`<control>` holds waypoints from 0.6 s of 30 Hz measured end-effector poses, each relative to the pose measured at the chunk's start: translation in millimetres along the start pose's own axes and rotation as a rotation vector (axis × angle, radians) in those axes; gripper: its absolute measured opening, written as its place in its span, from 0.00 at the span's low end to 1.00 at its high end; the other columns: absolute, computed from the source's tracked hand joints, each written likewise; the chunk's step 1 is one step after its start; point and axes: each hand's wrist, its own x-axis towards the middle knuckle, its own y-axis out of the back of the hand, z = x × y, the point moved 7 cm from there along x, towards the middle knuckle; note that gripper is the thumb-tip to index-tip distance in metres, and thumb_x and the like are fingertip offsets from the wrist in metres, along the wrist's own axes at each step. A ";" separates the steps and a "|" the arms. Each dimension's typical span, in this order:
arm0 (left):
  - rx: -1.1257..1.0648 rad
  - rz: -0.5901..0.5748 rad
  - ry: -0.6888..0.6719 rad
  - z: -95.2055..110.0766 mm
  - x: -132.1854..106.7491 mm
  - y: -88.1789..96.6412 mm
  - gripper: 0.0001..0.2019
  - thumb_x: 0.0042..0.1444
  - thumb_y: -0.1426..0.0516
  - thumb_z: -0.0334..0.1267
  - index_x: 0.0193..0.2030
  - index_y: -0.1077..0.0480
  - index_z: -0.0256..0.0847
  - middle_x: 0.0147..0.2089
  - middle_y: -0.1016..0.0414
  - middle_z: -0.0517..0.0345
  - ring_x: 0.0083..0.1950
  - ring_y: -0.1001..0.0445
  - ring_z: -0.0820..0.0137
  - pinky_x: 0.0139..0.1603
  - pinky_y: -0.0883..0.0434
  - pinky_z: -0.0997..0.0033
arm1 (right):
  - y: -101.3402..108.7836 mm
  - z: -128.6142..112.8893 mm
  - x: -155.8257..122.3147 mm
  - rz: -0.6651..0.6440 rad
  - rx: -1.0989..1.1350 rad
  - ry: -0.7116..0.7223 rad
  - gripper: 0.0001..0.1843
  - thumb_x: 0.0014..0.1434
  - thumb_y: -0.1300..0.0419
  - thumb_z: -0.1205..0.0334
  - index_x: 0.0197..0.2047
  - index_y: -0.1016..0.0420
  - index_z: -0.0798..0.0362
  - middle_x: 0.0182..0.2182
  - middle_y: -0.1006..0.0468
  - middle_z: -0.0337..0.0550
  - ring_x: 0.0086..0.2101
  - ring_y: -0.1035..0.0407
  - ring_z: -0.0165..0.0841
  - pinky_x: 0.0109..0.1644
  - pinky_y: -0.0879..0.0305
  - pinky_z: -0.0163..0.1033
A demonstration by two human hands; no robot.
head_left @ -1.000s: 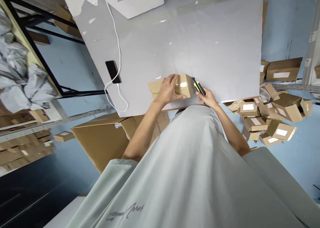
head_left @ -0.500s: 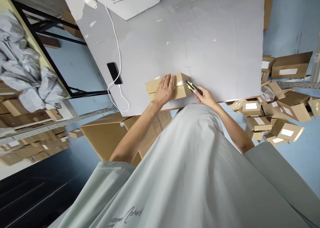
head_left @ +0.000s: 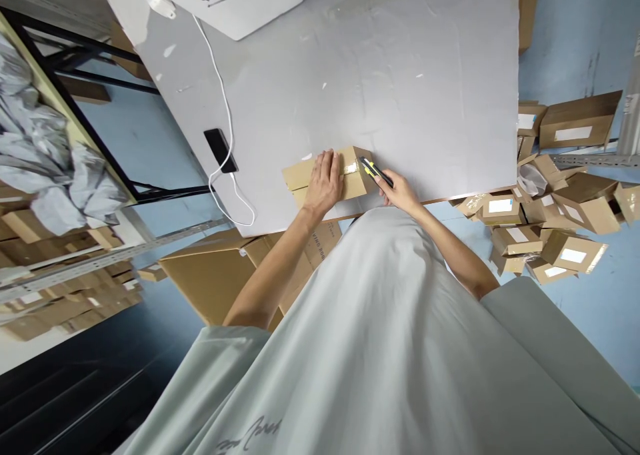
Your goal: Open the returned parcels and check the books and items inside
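Note:
A small taped cardboard box lies at the near edge of the grey table. My left hand rests flat on top of the box with fingers stretched out, pressing it down. My right hand is closed around a yellow and black utility knife, whose tip touches the box's right end by the shiny tape.
A black phone on a white cable lies at the table's left edge. A white board sits at the far left. Several small labelled boxes are piled on the floor right; a large carton stands below left.
The knife has swung from beside the box to touch its right end. My left hand slid left along the box top and flattened.

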 end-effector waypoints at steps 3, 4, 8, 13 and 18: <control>-0.005 0.002 0.005 2.5 -0.2 0.6 0.38 0.81 0.56 0.55 0.86 0.41 0.30 0.88 0.44 0.26 0.93 0.53 0.44 0.92 0.55 0.33 | -0.2 0.6 -2.0 -0.006 0.006 -0.009 0.32 0.72 0.39 0.22 0.50 0.25 0.45 0.29 0.21 0.33 0.20 0.27 0.29 0.24 0.31 0.35; -0.008 0.005 0.005 3.5 -0.2 1.1 0.39 0.81 0.56 0.56 0.86 0.41 0.30 0.88 0.44 0.27 0.93 0.53 0.44 0.92 0.55 0.33 | -0.2 0.5 -3.0 -0.008 0.009 -0.013 0.32 0.72 0.39 0.22 0.50 0.24 0.45 0.29 0.21 0.33 0.20 0.27 0.29 0.24 0.31 0.35; -0.023 0.021 0.012 5.7 -0.5 2.9 0.40 0.81 0.57 0.60 0.86 0.41 0.32 0.88 0.42 0.28 0.93 0.52 0.45 0.92 0.54 0.33 | -0.6 -1.7 -6.5 -0.019 0.007 -0.033 0.33 0.71 0.39 0.22 0.50 0.24 0.45 0.29 0.21 0.33 0.20 0.27 0.30 0.25 0.30 0.35; -0.018 0.024 0.020 4.2 -1.2 1.1 0.41 0.80 0.56 0.63 0.86 0.40 0.34 0.88 0.43 0.29 0.93 0.51 0.45 0.92 0.54 0.34 | -0.9 -5.5 -7.0 -0.017 0.007 -0.035 0.34 0.71 0.39 0.20 0.49 0.23 0.45 0.28 0.22 0.33 0.20 0.27 0.30 0.24 0.32 0.35; -0.014 0.049 0.017 6.3 -3.8 0.1 0.41 0.80 0.57 0.64 0.86 0.40 0.36 0.88 0.42 0.30 0.92 0.51 0.45 0.92 0.54 0.34 | -4.9 -8.0 -9.5 -0.034 0.019 -0.032 0.32 0.72 0.38 0.22 0.46 0.25 0.46 0.27 0.23 0.33 0.20 0.29 0.30 0.23 0.33 0.35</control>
